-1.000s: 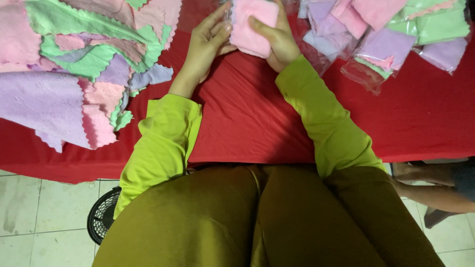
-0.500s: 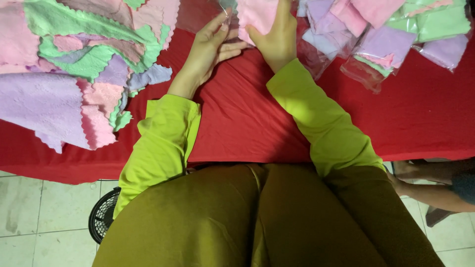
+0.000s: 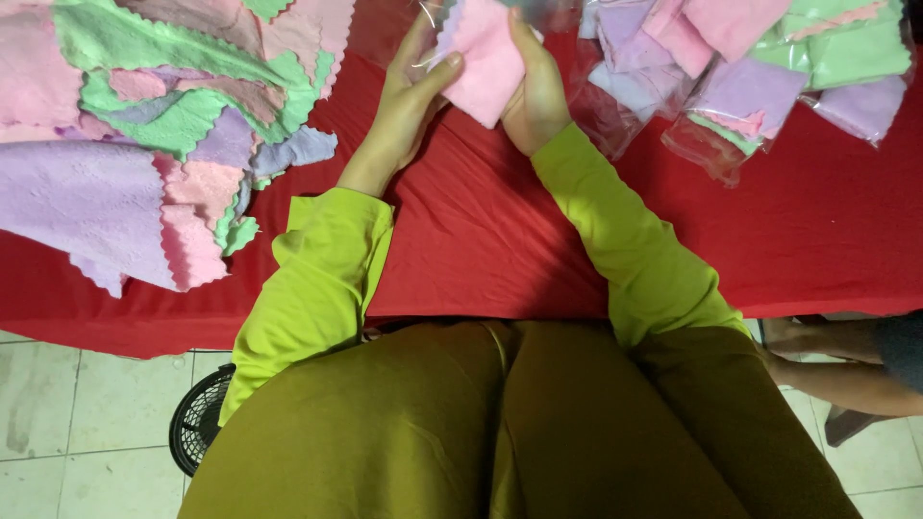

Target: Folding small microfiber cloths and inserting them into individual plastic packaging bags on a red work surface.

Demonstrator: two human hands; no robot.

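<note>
Both hands, left hand (image 3: 404, 101) and right hand (image 3: 535, 96), grip folded pink cloth (image 3: 486, 60) entering clear bag (image 3: 433, 24); bagged cloths (image 3: 760, 86) at far-right edge, loose cloths (image 3: 144, 144) remain left.

A table (image 3: 846, 240) covered in red cloth (image 3: 481, 250) fills the upper part of the view, the cloth hanging over its near edge. Below it lies a floor (image 3: 87, 423) of pale, somewhat stained tiles with dark grout lines. A black fan (image 3: 197, 428) with a round wire grille stands on the tiles near the table's edge. The light is soft and even.
</note>
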